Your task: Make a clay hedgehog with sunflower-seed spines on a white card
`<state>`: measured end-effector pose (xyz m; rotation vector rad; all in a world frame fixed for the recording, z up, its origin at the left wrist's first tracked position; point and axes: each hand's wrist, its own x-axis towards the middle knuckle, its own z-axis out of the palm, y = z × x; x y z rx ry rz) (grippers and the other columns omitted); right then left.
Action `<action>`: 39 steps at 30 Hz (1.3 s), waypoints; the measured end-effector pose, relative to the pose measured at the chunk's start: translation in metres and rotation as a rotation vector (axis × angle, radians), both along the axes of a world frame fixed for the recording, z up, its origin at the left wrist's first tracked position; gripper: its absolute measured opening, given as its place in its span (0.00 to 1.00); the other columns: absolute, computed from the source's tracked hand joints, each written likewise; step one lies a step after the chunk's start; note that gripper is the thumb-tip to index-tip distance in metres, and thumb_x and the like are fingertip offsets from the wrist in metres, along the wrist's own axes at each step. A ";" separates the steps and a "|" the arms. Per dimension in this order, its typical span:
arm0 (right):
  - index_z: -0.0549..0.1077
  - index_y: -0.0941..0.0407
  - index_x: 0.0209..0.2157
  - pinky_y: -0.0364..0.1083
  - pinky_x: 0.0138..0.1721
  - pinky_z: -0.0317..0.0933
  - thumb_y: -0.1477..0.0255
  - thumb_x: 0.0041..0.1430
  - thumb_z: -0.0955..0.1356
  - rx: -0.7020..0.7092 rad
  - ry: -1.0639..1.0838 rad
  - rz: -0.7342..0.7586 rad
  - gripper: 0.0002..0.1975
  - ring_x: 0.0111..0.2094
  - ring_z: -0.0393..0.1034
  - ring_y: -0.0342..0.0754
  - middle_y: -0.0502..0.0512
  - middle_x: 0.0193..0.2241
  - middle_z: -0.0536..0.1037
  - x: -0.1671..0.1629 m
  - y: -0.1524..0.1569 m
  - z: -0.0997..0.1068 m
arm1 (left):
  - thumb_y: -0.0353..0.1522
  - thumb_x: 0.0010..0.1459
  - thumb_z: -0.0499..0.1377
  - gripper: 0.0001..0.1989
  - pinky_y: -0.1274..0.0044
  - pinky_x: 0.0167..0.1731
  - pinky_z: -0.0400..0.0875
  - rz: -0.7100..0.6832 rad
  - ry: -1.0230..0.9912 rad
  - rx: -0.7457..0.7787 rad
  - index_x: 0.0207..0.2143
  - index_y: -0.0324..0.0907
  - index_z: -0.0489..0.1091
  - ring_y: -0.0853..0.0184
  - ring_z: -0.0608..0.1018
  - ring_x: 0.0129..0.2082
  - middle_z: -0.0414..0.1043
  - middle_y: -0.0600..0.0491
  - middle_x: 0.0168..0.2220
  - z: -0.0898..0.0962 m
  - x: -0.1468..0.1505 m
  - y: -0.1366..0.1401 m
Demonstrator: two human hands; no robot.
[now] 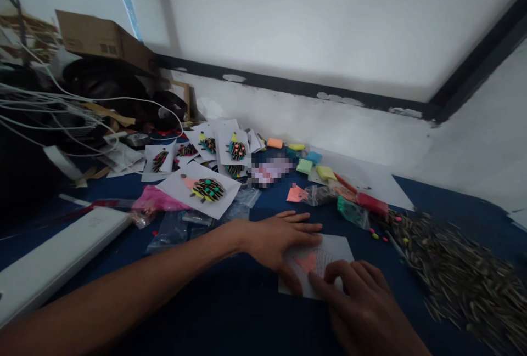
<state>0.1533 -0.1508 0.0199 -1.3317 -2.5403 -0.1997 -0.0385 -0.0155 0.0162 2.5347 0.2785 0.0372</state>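
A sheet of white paper (343,243) lies in front of me, with a flat patch of salmon-coloured modelling clay (307,262) stuck on a drawing. Beside the clay, hatched pencil-like lines form a rounded outline. My left hand (280,243) rests flat with spread fingers over the paper's left edge, holding it down. With its index fingertip, my right hand (362,295) presses the clay's lower edge; its other fingers are bent and apart, and nothing is gripped. Sunflower seeds (465,279) are heaped to the right of my right hand.
Finished hedgehog pictures (208,190) of seeds and clay lie at the back left. Coloured clay packets (325,173) and an opened salmon clay piece (295,193) sit beyond my hands. A long white box (66,257), cables (53,103) and a cardboard box (94,35) occupy the left.
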 end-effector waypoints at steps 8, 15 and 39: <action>0.72 0.51 0.47 0.47 0.36 0.56 0.81 0.51 0.61 0.068 0.022 -0.030 0.23 0.32 0.66 0.46 0.54 0.32 0.74 0.001 0.002 -0.003 | 0.48 0.51 0.61 0.44 0.59 0.63 0.36 0.009 0.008 -0.002 0.65 0.42 0.49 0.53 0.39 0.67 0.38 0.49 0.68 0.001 0.000 0.000; 0.72 0.51 0.49 0.48 0.37 0.57 0.80 0.52 0.62 0.054 0.039 -0.043 0.23 0.35 0.65 0.48 0.56 0.37 0.73 0.004 0.005 -0.008 | 0.47 0.53 0.59 0.42 0.58 0.63 0.35 0.006 0.018 -0.009 0.65 0.42 0.48 0.54 0.38 0.67 0.37 0.50 0.68 0.003 0.000 -0.001; 0.70 0.48 0.49 0.48 0.39 0.57 0.81 0.52 0.62 -0.021 0.031 -0.038 0.24 0.37 0.65 0.49 0.55 0.38 0.72 -0.002 0.009 -0.013 | 0.48 0.51 0.61 0.43 0.60 0.63 0.37 0.000 -0.017 0.030 0.64 0.41 0.51 0.53 0.39 0.67 0.39 0.47 0.68 -0.004 0.001 0.001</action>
